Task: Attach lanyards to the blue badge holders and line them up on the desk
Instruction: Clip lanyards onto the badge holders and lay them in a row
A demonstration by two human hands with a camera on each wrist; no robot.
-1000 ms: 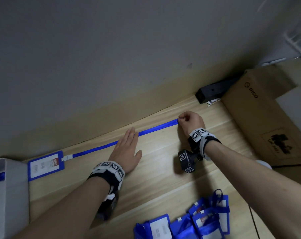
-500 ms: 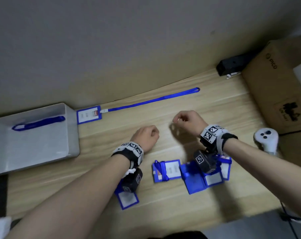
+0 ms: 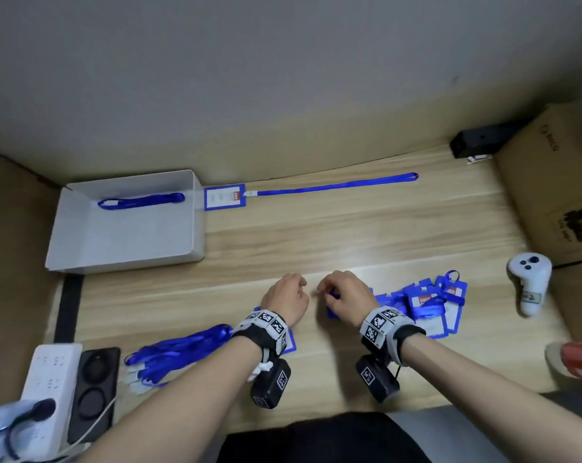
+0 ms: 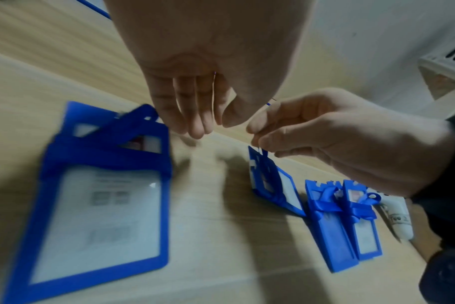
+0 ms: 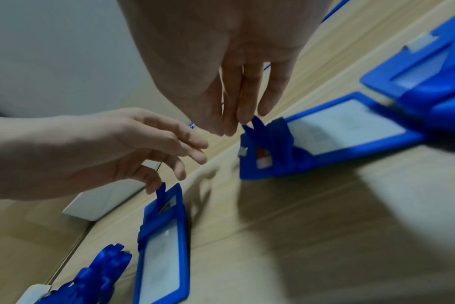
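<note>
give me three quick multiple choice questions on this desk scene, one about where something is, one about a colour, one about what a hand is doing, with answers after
1. Where does the finished badge holder with its stretched-out lanyard lie?
A. along the far edge of the desk, next to the white box
B. inside the white box
C. on the cardboard box

2. What colour are the loose lanyards bundled at the near left?
A. red
B. blue
C. green

3. What is the right hand doing?
A. lying flat on the desk
B. holding the white controller
C. pinching the top loop of a badge holder

Answers:
1 A: the finished badge holder lies on the desk by the white box.
2 B: the loose lanyards are blue.
3 C: in the right wrist view the right hand pinches the top loop of a badge holder.
</note>
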